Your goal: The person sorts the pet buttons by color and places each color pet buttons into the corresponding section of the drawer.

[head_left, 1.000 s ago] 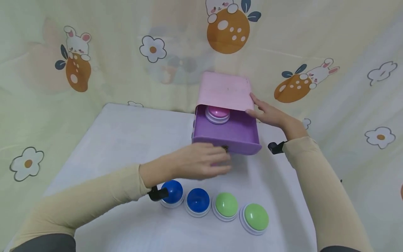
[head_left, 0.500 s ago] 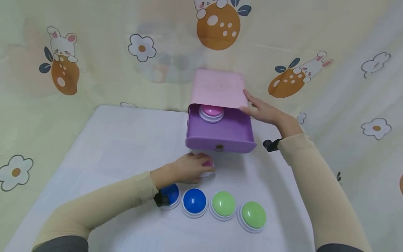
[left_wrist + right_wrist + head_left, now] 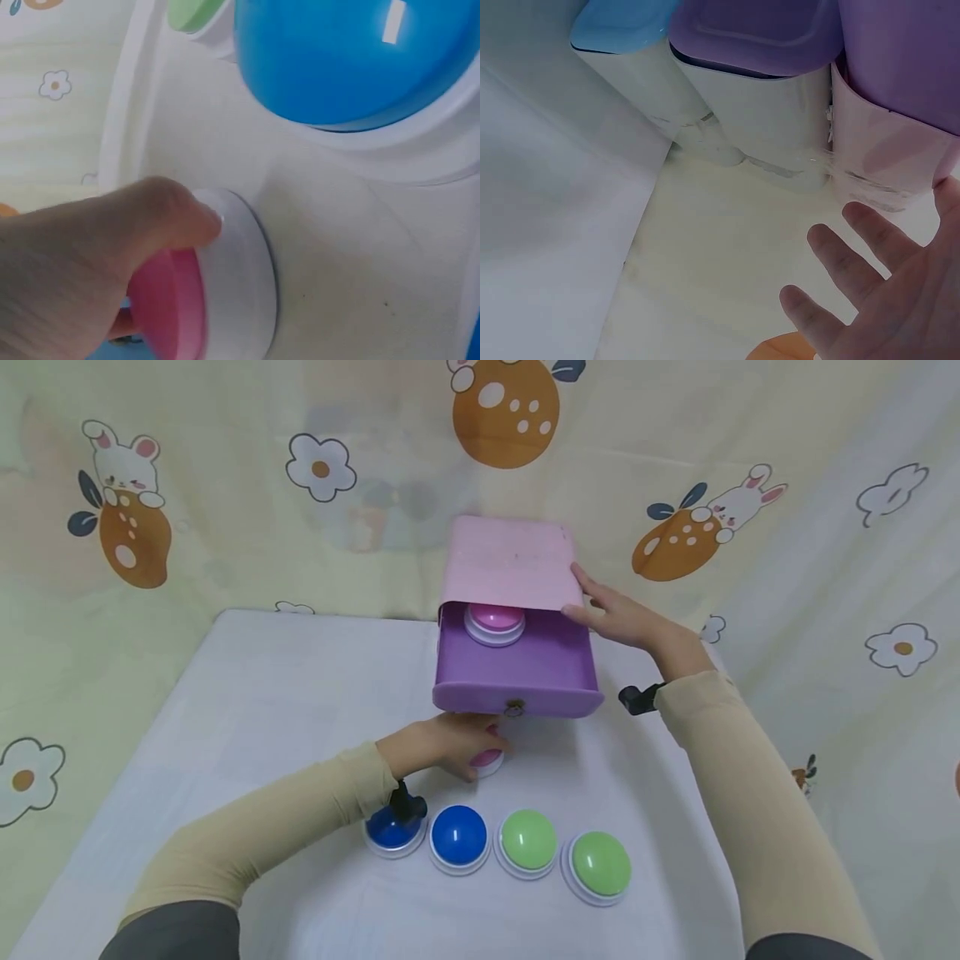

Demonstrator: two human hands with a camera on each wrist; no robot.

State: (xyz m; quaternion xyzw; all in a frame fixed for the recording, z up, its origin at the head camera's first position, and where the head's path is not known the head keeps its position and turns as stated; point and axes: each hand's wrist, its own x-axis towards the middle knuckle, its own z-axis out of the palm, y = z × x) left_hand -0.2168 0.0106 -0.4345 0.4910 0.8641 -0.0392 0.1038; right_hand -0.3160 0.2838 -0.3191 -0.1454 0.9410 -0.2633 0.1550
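Observation:
My left hand (image 3: pixel 453 742) grips a pink push button (image 3: pixel 489 762) with a white base, just in front of the drawer. In the left wrist view, the thumb (image 3: pixel 169 214) lies against the rim of the white base (image 3: pixel 236 277), close over the table. A purple drawer (image 3: pixel 551 662) is pulled out of a pink box (image 3: pixel 510 560) and holds another pink button (image 3: pixel 495 618) at its back left. The right hand (image 3: pixel 626 620) touches the box's right side, its fingers spread and fairly straight in the right wrist view.
Two blue buttons (image 3: pixel 459 835) and two green buttons (image 3: pixel 528 840) form a row on the white table (image 3: pixel 300 693) nearer me. Below the open drawer, the right wrist view shows a purple drawer front (image 3: pixel 757 30) and a blue one (image 3: pixel 622 22). A patterned curtain (image 3: pixel 247 543) hangs behind.
My left hand has brought the pink button from beside the drawer's knob down and left toward the table, then turned a little around it. The right hand stays at the box.

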